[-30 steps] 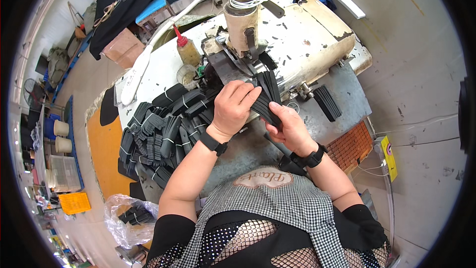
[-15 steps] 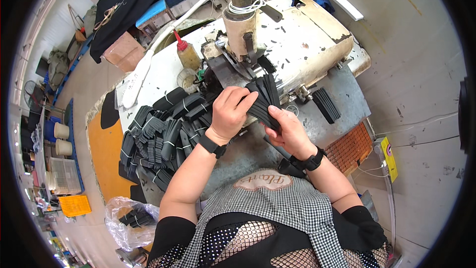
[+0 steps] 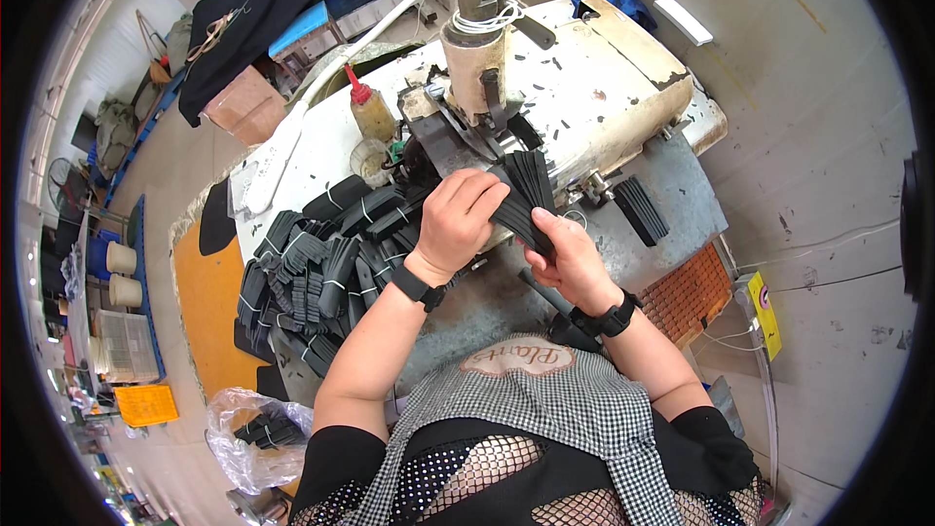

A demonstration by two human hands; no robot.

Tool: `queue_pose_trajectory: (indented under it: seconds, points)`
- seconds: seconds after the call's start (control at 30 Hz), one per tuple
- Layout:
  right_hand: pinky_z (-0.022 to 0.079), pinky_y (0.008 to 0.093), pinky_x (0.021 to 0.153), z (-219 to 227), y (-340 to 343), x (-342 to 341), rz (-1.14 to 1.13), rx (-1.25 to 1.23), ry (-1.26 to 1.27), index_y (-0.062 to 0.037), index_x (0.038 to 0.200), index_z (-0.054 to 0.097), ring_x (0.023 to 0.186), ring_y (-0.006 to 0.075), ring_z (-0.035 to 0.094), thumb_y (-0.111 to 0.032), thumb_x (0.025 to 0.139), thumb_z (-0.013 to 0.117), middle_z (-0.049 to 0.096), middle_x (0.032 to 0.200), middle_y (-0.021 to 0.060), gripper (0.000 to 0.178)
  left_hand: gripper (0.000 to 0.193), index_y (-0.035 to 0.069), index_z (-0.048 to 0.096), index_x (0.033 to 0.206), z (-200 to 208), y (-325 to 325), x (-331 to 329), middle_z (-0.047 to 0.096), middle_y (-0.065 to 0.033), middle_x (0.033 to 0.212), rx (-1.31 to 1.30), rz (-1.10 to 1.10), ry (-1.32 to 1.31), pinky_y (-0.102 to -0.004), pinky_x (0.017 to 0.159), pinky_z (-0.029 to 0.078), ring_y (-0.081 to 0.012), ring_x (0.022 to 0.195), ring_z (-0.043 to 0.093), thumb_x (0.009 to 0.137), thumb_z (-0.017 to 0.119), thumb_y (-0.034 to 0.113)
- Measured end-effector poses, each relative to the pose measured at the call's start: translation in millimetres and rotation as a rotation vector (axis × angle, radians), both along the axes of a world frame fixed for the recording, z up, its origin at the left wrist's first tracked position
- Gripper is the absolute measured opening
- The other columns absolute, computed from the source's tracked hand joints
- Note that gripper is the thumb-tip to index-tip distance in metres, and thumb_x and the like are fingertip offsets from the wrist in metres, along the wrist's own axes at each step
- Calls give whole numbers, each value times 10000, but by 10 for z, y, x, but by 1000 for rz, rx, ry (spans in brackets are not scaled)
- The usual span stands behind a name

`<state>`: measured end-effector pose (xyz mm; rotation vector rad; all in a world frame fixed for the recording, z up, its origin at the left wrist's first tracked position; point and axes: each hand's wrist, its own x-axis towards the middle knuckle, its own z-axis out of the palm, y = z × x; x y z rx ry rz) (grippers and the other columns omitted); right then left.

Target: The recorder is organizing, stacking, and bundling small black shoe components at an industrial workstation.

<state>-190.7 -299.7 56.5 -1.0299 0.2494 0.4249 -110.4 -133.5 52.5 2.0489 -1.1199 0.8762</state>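
Note:
A fanned stack of black strips (image 3: pixel 524 197) is between my two hands, in front of the machine head. My left hand (image 3: pixel 458 219) pinches the stack at its left edge with bent fingers. My right hand (image 3: pixel 573 255) grips the lower right end, thumb on top. Just beyond the strips stands the cream sewing-type machine (image 3: pixel 477 73), its column wound with a white cable. Left of my left hand lies a heap of tied black strip bundles (image 3: pixel 336 263). Another small stack of black strips (image 3: pixel 641 210) rests on the metal tabletop to the right.
A bottle with a red nozzle (image 3: pixel 370 109) and a clear cup (image 3: pixel 369 160) stand left of the machine. The white lamp arm (image 3: pixel 292 127) crosses the table's far left. Black scraps litter the white top. A plastic bag (image 3: pixel 255 443) hangs low at left, holding black pieces.
The strips between my hands have shifted slightly downward, and their fanned ends sit a little differently. Both hands keep their hold, with only small movements.

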Motion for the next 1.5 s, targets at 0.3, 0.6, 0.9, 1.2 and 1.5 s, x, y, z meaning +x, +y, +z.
queue_pose_trajectory:
  seconds: [0.3, 0.6, 0.9, 1.2, 1.5]
  points:
    - [224, 212, 340, 7, 5, 2, -38, -4, -10, -26, 851, 559, 360, 58, 282, -393, 970, 446, 448, 517, -3, 402, 433, 28, 651, 939, -7, 38, -18, 607, -92, 868, 27, 33, -32, -361, 703, 517, -289, 803, 596, 525, 587, -80]
    - [228, 210, 338, -7, 14, -7, -39, -15, -18, -26, 847, 555, 357, 59, 279, -395, 970, 445, 447, 515, -3, 404, 376, 36, 651, 918, -2, 82, -24, 597, -76, 843, 37, 30, -33, -354, 688, 516, -265, 785, 591, 554, 609, -46]
    - [237, 204, 343, -26, -20, -8, -53, 44, 5, -51, 842, 527, 374, 57, 323, -378, 967, 477, 468, 545, -3, 354, 360, 38, 652, 910, -8, 28, -17, 605, -68, 856, 62, 51, -32, -356, 691, 515, -260, 797, 589, 561, 612, -39]
    - [222, 209, 341, -2, 10, -33, -74, -7, 4, -27, 842, 569, 357, 54, 270, -393, 966, 462, 449, 517, -9, 402, 419, 29, 655, 933, -54, 83, -24, 605, -89, 863, 8, 6, -42, -366, 697, 513, -288, 809, 592, 532, 594, -77]
    - [235, 204, 345, -57, -13, -25, -55, 51, 4, -52, 853, 533, 370, 55, 310, -385, 965, 476, 465, 547, -3, 356, 336, 48, 655, 889, -38, 40, -32, 581, -61, 821, 34, 61, -6, -361, 701, 500, -260, 788, 580, 561, 628, -19]
